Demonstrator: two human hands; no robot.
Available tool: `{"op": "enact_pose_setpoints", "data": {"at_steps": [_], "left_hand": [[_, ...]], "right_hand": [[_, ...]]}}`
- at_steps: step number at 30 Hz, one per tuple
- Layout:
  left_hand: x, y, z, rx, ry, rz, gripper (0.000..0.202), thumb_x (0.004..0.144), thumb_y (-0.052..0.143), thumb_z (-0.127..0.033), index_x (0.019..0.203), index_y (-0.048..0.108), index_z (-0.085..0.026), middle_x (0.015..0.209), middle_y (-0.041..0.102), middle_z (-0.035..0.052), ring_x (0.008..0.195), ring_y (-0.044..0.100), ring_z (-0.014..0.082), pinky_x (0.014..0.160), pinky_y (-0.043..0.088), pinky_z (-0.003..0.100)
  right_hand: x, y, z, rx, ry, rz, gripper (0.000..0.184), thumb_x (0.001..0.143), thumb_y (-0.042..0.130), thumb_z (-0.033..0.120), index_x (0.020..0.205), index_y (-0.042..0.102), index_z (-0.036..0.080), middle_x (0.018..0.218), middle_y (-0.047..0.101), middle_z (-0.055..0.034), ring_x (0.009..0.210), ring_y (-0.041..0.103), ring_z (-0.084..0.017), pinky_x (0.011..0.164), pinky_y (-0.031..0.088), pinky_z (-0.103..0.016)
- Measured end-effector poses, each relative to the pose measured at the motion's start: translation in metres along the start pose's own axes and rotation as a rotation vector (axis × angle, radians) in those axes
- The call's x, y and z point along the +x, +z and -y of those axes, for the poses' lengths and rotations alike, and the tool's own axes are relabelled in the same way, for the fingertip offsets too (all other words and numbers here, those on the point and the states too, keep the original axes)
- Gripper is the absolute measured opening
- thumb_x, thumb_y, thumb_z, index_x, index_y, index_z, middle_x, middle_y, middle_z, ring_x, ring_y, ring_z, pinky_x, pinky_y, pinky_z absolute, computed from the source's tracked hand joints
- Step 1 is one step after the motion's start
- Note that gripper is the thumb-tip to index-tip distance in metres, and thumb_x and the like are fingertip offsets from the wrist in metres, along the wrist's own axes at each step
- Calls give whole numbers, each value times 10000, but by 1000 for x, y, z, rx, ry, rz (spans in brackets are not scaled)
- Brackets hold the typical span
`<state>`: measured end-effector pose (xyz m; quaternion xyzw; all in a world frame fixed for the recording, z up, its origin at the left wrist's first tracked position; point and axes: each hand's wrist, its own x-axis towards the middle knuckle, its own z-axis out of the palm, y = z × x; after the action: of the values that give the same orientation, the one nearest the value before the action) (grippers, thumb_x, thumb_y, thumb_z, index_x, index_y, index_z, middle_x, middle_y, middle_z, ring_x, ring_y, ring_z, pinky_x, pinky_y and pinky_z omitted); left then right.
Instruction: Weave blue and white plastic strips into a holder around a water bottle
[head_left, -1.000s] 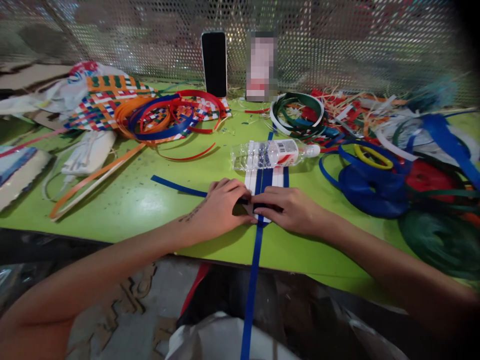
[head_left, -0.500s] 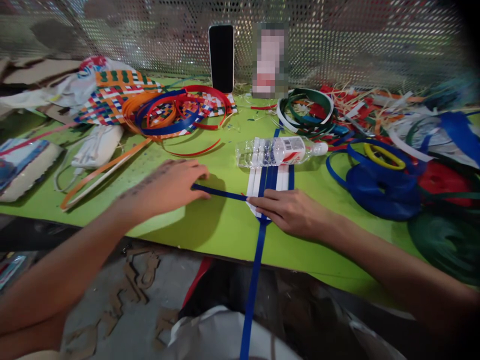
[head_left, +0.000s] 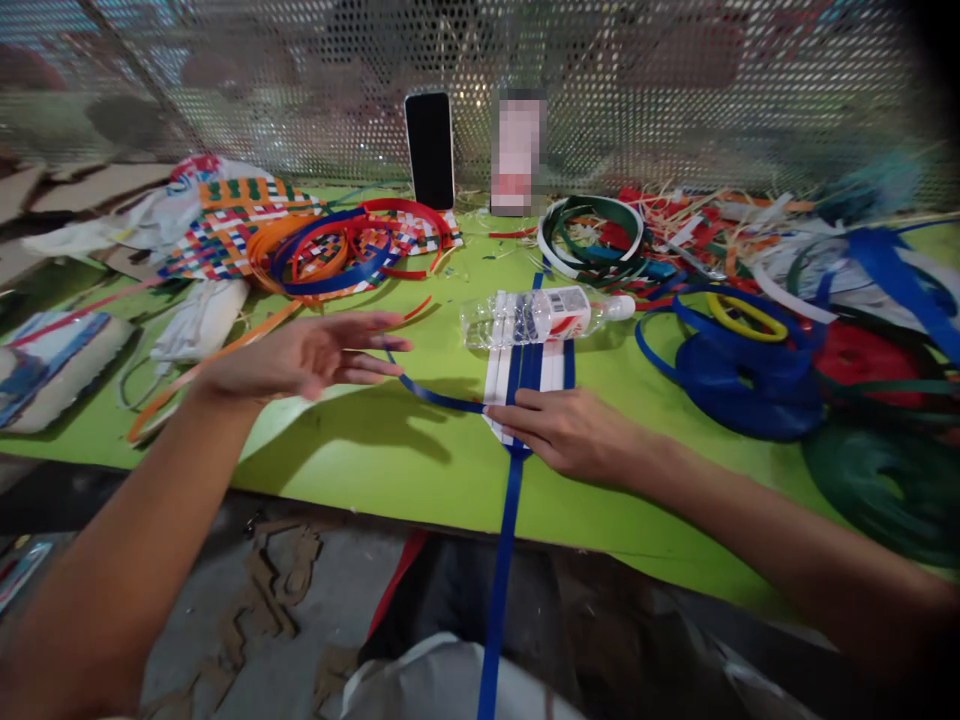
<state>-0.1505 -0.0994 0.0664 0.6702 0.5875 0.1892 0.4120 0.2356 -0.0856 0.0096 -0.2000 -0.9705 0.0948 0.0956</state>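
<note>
My right hand [head_left: 577, 435] lies flat, fingers stretched, and presses down on a small set of white and blue strips [head_left: 551, 362] laid side by side on the green table [head_left: 360, 460]. One long blue strip [head_left: 501, 560] runs from under that hand over the table's front edge. A second blue strip [head_left: 431, 397] curves leftwards from the set. My left hand [head_left: 300, 355] hovers above the table with its fingers spread; that strip's end lies by its fingertips. A clear plastic water bottle [head_left: 540, 312] lies across the far end of the strips.
A black phone [head_left: 430, 150] leans on the perforated metal screen at the back. A woven coloured mat [head_left: 229, 215] and orange, blue and red loops [head_left: 337, 245] lie at the back left. Blue rolls [head_left: 739, 375], a green roll [head_left: 885, 480] and loose scraps crowd the right.
My left hand has left my right hand, drawn the crosswise blue strip out to the left, then lifted and spread its fingers. My right hand stays on the strips.
</note>
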Motion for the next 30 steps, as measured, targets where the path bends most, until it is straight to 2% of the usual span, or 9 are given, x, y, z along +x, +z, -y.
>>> {"op": "enact_pose_setpoints", "data": {"at_steps": [2, 4, 8, 11, 14, 19, 23, 25, 30], "left_hand": [[7, 17, -8, -128, 3, 92, 1016, 723, 914, -684, 1599, 591, -283, 1347, 765, 153, 1091, 790, 328, 978, 640, 522], [16, 28, -18, -65, 5, 14, 860, 831, 869, -577, 1581, 606, -247, 1290, 795, 120, 969, 801, 282, 972, 643, 516], [25, 19, -28, 290, 62, -97, 724, 860, 873, -456, 1505, 655, -212, 1145, 848, 56, 1034, 754, 265, 998, 611, 503], [21, -7, -21, 85, -17, 214, 1079, 836, 903, -538, 1706, 344, -231, 1219, 844, 61, 956, 786, 215, 845, 639, 393], [14, -31, -7, -55, -77, 382, 1078, 837, 873, -627, 1666, 324, -210, 1211, 850, 74, 1113, 790, 258, 854, 620, 366], [10, -36, 7, -1, -200, 174, 794, 768, 909, -701, 1299, 546, -236, 1072, 858, -3, 993, 804, 230, 879, 626, 418], [10, -25, -4, 154, -193, 282, 691, 807, 824, -834, 1072, 682, -212, 909, 833, -35, 810, 745, 180, 821, 615, 370], [10, -21, -10, 59, -216, 346, 719, 871, 755, -854, 1124, 724, -182, 931, 841, 3, 775, 732, 177, 817, 619, 383], [21, -12, -1, -497, -133, 180, 1017, 962, 269, -1008, 1039, 739, -109, 959, 833, 112, 885, 761, 250, 865, 604, 415]], "right_hand": [[0, -1, 0, -5, 0, 2, 375, 1138, 487, 220, 1438, 709, 193, 1061, 756, -86, 732, 627, -152, 611, 324, -326], [1, -1, 0, -8, 0, 5, 379, 1139, 477, 218, 1436, 711, 192, 1053, 755, -84, 725, 617, -149, 609, 318, -325], [1, -2, 0, -7, 2, 4, 390, 1147, 462, 231, 1442, 714, 190, 1065, 759, -88, 727, 611, -152, 610, 318, -328], [1, -2, 1, -3, 5, 8, 394, 1148, 471, 232, 1460, 707, 196, 1098, 765, -89, 730, 614, -148, 607, 312, -325], [2, -2, 1, 5, 9, 14, 384, 1143, 493, 226, 1461, 705, 191, 1114, 767, -91, 729, 616, -148, 598, 299, -329], [3, -2, 1, 9, 3, 19, 366, 1148, 503, 234, 1449, 707, 191, 1122, 766, -86, 737, 622, -146, 600, 299, -334], [3, -1, 1, 15, 14, 25, 380, 1151, 503, 239, 1471, 701, 188, 1142, 769, -90, 760, 634, -153, 608, 305, -334], [3, -1, 1, 23, 18, 22, 384, 1150, 502, 237, 1474, 703, 188, 1134, 769, -92, 760, 634, -153, 615, 308, -332], [4, -3, 3, 47, 33, 27, 386, 1163, 481, 269, 1459, 718, 194, 1116, 767, -93, 787, 649, -166, 641, 334, -326]]}}
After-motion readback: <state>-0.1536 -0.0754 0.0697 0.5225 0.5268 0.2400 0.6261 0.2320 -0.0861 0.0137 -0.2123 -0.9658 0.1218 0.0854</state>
